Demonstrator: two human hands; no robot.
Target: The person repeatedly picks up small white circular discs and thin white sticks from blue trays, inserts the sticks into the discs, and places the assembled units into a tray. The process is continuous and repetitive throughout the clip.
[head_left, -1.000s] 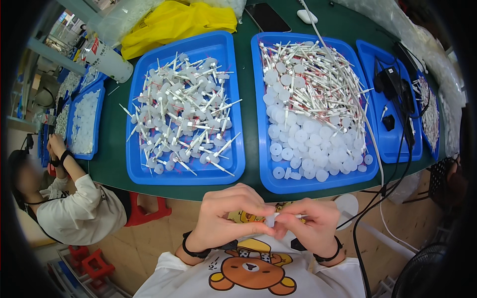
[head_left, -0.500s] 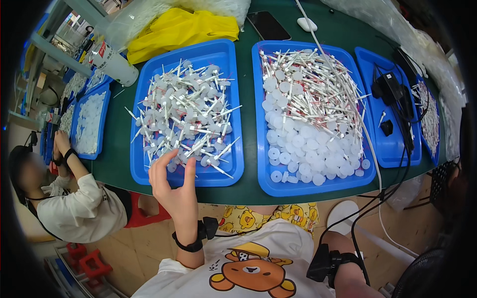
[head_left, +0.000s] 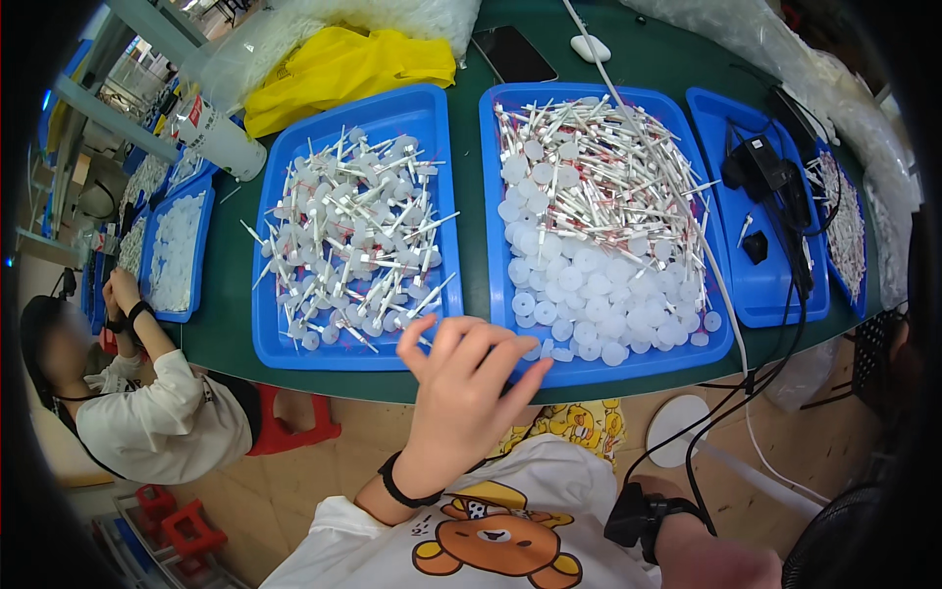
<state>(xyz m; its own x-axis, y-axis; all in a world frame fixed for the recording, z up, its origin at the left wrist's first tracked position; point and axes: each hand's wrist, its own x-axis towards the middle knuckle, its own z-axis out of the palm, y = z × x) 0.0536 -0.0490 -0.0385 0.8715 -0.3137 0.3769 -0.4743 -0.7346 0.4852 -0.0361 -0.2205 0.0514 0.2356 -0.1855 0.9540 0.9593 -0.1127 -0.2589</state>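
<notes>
My left hand (head_left: 465, 365) reaches over the near edge of the table, between the two large blue trays. Its fingers are bent and apart, and I see nothing held in them. The fingertips are nearest the front left corner of the right tray (head_left: 535, 374), by some translucent white discs (head_left: 589, 314). White sticks with red thin parts (head_left: 608, 177) fill the back of that tray. In the left tray (head_left: 280, 346) lies a heap of sticks with discs on them (head_left: 353, 226). My right hand (head_left: 721, 562) is blurred and cut off at the lower edge; its fingers do not show.
A narrower blue tray (head_left: 756, 312) holds a black adapter (head_left: 760, 162) and cables. A pale cable crosses the right tray. Behind stand a yellow bag (head_left: 343, 69), a phone (head_left: 515, 51) and a white cup (head_left: 221, 137). A co-worker (head_left: 147, 412) sits on the left.
My left hand has moved right, from the front of the left tray to the front left corner of the right tray. The view has shifted slightly, and my right hand has moved a little.
</notes>
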